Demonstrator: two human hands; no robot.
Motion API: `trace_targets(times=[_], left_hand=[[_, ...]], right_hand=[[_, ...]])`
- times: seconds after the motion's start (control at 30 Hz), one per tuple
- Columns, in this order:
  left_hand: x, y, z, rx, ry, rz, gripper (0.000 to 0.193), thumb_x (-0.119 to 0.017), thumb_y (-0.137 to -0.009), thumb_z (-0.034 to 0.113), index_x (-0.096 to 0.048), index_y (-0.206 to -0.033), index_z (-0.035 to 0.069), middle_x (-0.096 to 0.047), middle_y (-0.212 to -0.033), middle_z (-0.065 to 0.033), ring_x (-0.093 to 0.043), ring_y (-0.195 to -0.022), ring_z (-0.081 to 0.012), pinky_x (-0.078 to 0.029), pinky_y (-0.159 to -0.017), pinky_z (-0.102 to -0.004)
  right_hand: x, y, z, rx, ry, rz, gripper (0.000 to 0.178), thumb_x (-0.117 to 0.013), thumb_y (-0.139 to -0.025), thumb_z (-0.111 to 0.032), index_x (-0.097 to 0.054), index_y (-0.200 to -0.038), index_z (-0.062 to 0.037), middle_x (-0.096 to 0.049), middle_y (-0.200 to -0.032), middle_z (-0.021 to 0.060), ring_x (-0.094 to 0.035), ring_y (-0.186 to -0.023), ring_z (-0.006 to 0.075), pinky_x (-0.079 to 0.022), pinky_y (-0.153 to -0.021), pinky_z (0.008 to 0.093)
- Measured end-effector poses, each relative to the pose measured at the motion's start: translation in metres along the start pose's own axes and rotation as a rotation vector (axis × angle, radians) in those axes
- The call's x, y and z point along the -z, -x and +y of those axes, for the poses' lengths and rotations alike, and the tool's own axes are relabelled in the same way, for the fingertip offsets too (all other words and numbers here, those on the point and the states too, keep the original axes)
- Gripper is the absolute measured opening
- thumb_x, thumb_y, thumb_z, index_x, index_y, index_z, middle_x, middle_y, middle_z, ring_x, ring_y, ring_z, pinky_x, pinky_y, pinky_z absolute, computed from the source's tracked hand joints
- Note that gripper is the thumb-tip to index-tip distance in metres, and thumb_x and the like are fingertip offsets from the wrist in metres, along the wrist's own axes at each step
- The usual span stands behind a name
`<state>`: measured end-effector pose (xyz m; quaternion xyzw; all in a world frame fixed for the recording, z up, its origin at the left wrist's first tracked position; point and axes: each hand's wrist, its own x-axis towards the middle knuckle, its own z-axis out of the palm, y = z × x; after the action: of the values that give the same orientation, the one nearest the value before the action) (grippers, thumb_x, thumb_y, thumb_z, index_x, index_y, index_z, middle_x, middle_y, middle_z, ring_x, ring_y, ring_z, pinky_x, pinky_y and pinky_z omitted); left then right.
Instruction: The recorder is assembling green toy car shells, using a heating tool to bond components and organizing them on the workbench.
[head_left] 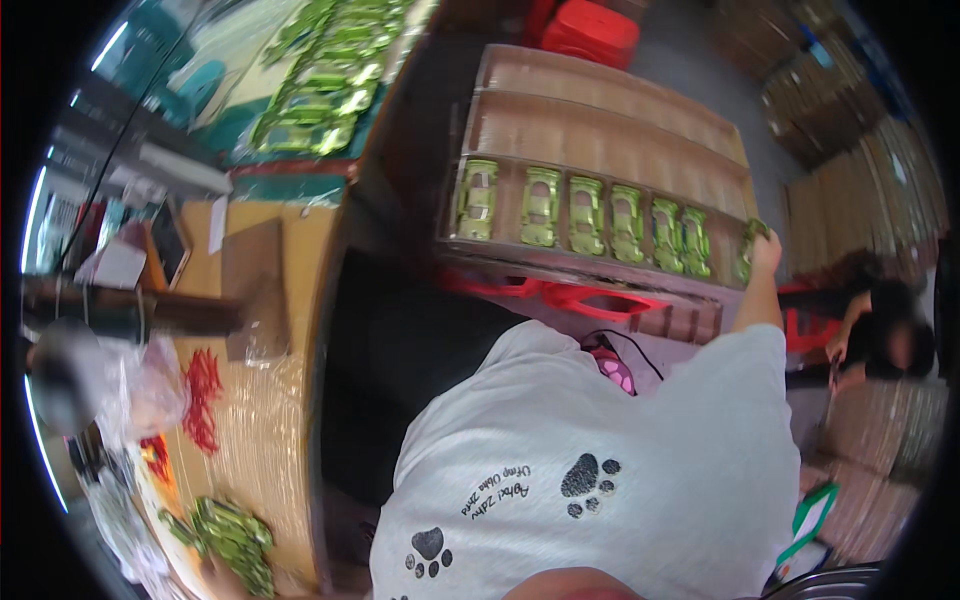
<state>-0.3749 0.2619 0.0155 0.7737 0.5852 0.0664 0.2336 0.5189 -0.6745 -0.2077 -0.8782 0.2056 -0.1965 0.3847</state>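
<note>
My right hand point(765, 252) reaches out to the right end of a wide brown tray point(600, 85) with long rows. Its fingers are closed round a shiny green toy car body point(748, 248) at the end of the nearest row. Several matching car bodies stand in that row, among them one at the left end point(477, 200) and one in the middle point(587, 215). At the lower left edge, my left hand point(220, 578) is beside a heap of green car bodies point(235, 540) on the workbench; most of it is cut off, and its grip is hidden.
The workbench point(290, 430) runs along my left, with red pieces point(202, 400) and a brown board point(255, 270). More green car bodies point(330, 90) lie farther along. Red stools point(595, 300) stand under the tray. A person point(880, 325) is at right, near stacked cartons point(870, 190).
</note>
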Motion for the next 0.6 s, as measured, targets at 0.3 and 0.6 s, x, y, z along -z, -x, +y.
trace_targets(times=[0.3,0.6], left_hand=[[0.0,0.056,0.121,0.32,-0.339,0.431,0.06,-0.067,-0.088,0.042,-0.061,-0.124,-0.005,-0.062,-0.127,-0.0233,-0.057,-0.122,-0.0351,-0.042,-0.104,-0.0418],[-0.002,-0.003,0.131,0.471,-0.378,0.221,0.077,-0.063,-0.084,0.058,-0.054,-0.131,-0.002,-0.054,-0.133,-0.0281,-0.061,-0.115,-0.0358,-0.047,-0.099,-0.0414]], right_hand=[[-0.042,0.042,-0.109,0.648,0.33,-0.269,0.042,-0.064,-0.093,-0.026,-0.062,-0.124,0.0011,-0.068,-0.117,0.0192,-0.065,-0.108,0.0297,-0.048,-0.096,0.0368],[-0.042,0.099,-0.136,0.952,0.537,0.238,0.054,-0.063,-0.074,-0.016,-0.054,-0.123,0.0052,-0.06,-0.116,0.0267,-0.06,-0.103,0.042,-0.048,-0.091,0.0492]])
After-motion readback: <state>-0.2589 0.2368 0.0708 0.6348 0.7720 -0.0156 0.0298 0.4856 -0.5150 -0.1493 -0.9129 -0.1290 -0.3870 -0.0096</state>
